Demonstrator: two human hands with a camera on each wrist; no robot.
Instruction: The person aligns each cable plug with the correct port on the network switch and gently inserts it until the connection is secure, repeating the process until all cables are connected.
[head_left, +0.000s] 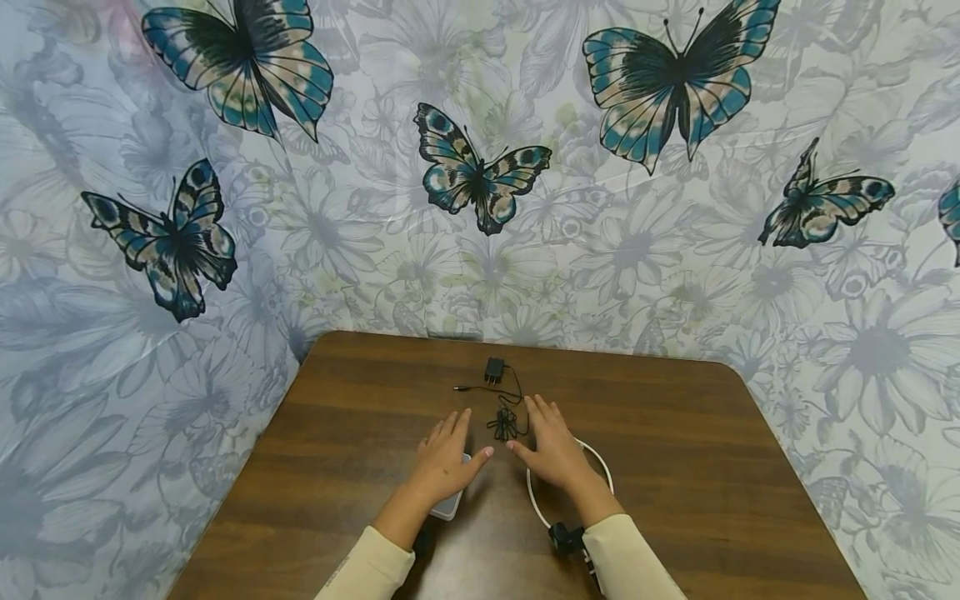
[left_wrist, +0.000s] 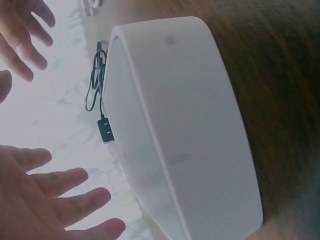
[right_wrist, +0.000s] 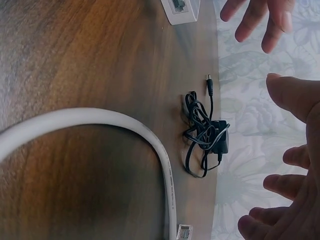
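My left hand (head_left: 442, 462) hovers above a white box (head_left: 447, 506), its fingers spread and straight, hiding much of it. A network port shows on the box's end (right_wrist: 182, 19) in the right wrist view. My right hand (head_left: 553, 446) is held over a white network cable (head_left: 536, 500), fingers extended and gripping nothing. The cable curves in a loop and has a clear plug (right_wrist: 184, 232). Between and beyond the hands lies a black power adapter (head_left: 494, 370) with its thin cord (head_left: 505, 423) bundled; the cord's barrel tip (right_wrist: 209, 85) lies free.
Everything lies on a brown wooden table (head_left: 337, 433) with rounded far corners. Behind it hangs a pale floral cloth (head_left: 352, 275) printed with blue butterflies (head_left: 480, 183). A black device (head_left: 562, 537) sits at the right wrist.
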